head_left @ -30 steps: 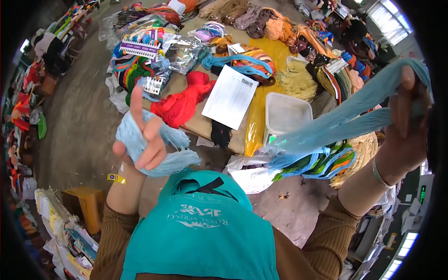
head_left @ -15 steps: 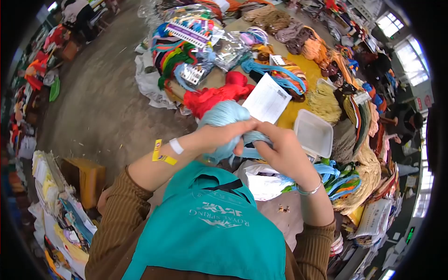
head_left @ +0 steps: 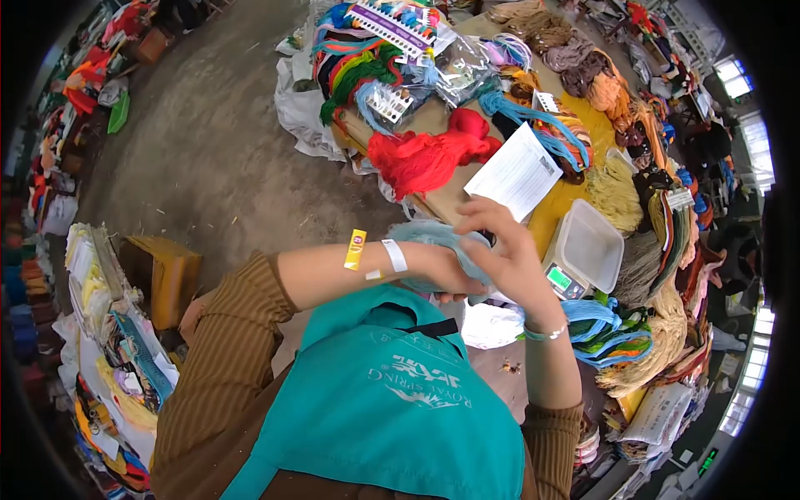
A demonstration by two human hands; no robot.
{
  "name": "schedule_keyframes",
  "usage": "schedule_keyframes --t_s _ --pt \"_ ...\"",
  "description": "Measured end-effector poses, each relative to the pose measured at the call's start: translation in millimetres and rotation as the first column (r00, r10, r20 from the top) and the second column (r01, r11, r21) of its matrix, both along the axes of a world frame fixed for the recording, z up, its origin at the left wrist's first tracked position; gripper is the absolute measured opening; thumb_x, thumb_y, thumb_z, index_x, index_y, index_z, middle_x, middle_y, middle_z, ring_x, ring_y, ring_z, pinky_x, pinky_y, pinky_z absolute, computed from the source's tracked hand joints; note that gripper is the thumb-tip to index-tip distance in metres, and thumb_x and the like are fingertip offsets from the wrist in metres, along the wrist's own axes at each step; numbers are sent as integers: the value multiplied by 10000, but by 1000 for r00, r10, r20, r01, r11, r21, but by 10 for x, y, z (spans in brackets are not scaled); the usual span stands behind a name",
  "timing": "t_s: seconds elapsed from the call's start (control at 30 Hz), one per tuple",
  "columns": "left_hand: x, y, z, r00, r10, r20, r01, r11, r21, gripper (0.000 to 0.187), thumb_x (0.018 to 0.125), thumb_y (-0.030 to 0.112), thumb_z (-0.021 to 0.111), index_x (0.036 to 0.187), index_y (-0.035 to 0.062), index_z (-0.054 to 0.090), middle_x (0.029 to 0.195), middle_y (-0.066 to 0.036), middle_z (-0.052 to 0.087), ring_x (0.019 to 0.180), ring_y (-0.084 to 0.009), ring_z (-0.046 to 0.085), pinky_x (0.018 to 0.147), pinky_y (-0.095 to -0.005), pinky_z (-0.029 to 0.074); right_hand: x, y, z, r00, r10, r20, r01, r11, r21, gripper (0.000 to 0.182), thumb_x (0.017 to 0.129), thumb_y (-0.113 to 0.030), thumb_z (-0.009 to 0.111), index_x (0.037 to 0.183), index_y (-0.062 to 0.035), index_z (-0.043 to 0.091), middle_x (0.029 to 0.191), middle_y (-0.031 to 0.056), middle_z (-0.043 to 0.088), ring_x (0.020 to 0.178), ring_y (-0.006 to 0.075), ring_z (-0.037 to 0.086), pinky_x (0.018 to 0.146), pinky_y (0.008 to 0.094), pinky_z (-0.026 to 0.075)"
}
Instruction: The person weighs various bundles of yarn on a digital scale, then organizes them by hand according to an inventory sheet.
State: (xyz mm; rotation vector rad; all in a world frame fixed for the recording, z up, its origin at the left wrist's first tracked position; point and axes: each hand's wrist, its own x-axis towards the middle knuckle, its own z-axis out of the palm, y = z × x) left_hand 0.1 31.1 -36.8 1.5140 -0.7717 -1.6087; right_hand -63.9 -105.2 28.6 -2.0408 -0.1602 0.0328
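My two hands meet in front of my chest around a bundle of light blue yarn (head_left: pixel 433 235). My left hand (head_left: pixel 446 275) grips the bundle from below and behind, mostly hidden under the yarn and my other hand. My right hand (head_left: pixel 504 250) lies over the top of it with fingers curled on the strands. On my left wrist I see a white band and a yellow tag (head_left: pixel 356 249). I wear a teal apron (head_left: pixel 392 400) over brown ribbed sleeves.
A table (head_left: pixel 433 125) ahead is piled with yarn: a red skein (head_left: pixel 425 154), a white printed sheet (head_left: pixel 517 171), a clear tub on a scale (head_left: pixel 587 246), blue-green skeins (head_left: pixel 604 329), colour sample cards (head_left: pixel 392 17). A yellow stool (head_left: pixel 162 271) stands left on concrete floor.
A second ago my hands were wide apart with the blue yarn stretched between them. They came together, and the yarn is now gathered into a compact bundle. The view shifted left.
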Motion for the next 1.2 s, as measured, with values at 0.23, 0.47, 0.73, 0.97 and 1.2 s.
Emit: schedule_keyframes --t_s 0.23,0.47,0.73,0.97,1.2 --pt "-201 9 -114 974 -200 107 208 976 -65 295 918 315 610 770 61 586 603 -9 562 507 -121 553 488 -272 449 379 370 -396 964 224 -144 -203 968 146 163 856 -113 639 988 -22 659 1193 129 611 1206 236 530 1024 355 398" --pt "-449 -121 -412 918 -334 216 356 932 -72 304 919 320 596 719 91 600 634 2 588 551 -116 579 518 -293 445 194 436 -454 879 334 -342 -125 851 510 191 899 -151 617 935 29 670 1030 86 639 1105 160 558 893 295 457" --pt "-416 -110 -368 969 -235 79 245 955 -167 288 913 334 615 767 86 608 690 -15 598 564 -105 573 503 -273 431 20 538 -325 918 244 -313 -72 878 473 86 865 -89 666 869 -5 645 1180 133 615 1222 228 520 967 345 446" --pt "-250 -38 -681 983 -144 -115 117 970 -212 289 910 347 623 794 83 612 701 -20 598 556 -105 564 490 -265 423 -253 595 -109 938 11 346 -47 994 96 142 730 -20 697 810 -46 582 1116 132 632 1101 350 577 869 413 503" --pt "-400 -229 -637 958 7 -286 -19 999 -39 244 923 342 617 897 99 627 734 -12 589 577 -102 549 525 -234 427 -877 173 -220 911 -362 -198 385 576 721 78 837 28 578 881 -36 587 1290 199 550 1125 226 572 969 360 464"
